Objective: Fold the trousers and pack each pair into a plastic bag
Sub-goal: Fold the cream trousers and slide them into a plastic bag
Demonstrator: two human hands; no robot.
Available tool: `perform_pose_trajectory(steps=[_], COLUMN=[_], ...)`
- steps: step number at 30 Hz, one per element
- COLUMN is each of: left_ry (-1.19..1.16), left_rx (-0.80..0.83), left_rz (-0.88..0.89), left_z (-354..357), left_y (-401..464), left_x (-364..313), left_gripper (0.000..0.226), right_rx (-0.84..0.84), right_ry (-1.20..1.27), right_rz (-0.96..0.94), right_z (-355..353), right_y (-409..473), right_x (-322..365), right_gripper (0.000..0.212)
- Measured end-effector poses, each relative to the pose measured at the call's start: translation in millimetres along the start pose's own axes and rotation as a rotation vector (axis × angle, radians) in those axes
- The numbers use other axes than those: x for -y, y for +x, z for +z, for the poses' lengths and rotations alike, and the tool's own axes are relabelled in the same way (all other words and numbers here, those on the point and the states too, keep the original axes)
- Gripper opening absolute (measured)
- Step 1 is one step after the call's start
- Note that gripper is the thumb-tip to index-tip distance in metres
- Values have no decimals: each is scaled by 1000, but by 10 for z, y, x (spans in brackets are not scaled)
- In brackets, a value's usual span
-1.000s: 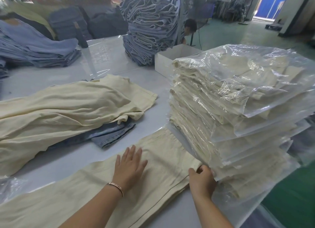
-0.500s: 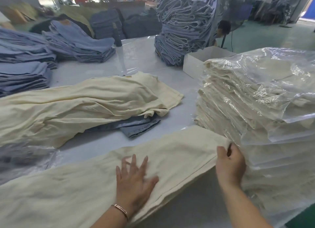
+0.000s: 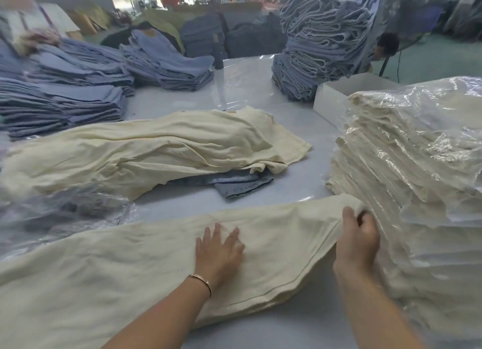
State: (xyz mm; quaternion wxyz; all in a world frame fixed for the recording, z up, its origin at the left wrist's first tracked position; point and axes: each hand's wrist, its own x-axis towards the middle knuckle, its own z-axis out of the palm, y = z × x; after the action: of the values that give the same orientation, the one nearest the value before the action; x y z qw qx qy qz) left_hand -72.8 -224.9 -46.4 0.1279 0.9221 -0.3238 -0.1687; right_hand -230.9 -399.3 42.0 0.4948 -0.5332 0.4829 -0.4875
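Left hand (image 3: 217, 252) flat on cream trousers (image 3: 146, 255); right hand (image 3: 357, 241) seemingly pinching hem.

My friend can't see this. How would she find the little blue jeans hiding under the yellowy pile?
Start at the white table and find the long cream heap lying across its middle. Look at the heap's right end, on the side nearest the hands: folded jeans poke out from underneath. The other jeans sit in tall open stacks further back; this pair is alone and half buried under cream cloth.

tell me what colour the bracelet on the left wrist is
Rose gold, a thin metal bracelet on the left wrist, seen in the head view.
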Motion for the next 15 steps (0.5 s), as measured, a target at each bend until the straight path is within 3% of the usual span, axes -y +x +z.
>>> perform_pose_trajectory(steps=[2,5,8,12,15], left_ry=[-349,-966,-1460,-1825,-1967], left_rx=[-73,-78,14,-19,161], left_rz=[50,-100,-215,-213,-268], left_z=[-217,-564,-938,-1266,-1289], left_y=[-72,-335,-559,-855,-1101], left_x=[74,306,721,1490,2023], left_gripper=[46,39,66,81,85], right_rx=[98,282,506,913,1398], right_ry=[41,101,140,-70,-434], right_rz=[-41,-162,-316,-604,-743], right_z=[212,527,851,1233,1409], right_y=[-161,-587,-1227,-2133,-2658], right_x=[193,478,700,589,268], right_gripper=[12,13,11,13,23])
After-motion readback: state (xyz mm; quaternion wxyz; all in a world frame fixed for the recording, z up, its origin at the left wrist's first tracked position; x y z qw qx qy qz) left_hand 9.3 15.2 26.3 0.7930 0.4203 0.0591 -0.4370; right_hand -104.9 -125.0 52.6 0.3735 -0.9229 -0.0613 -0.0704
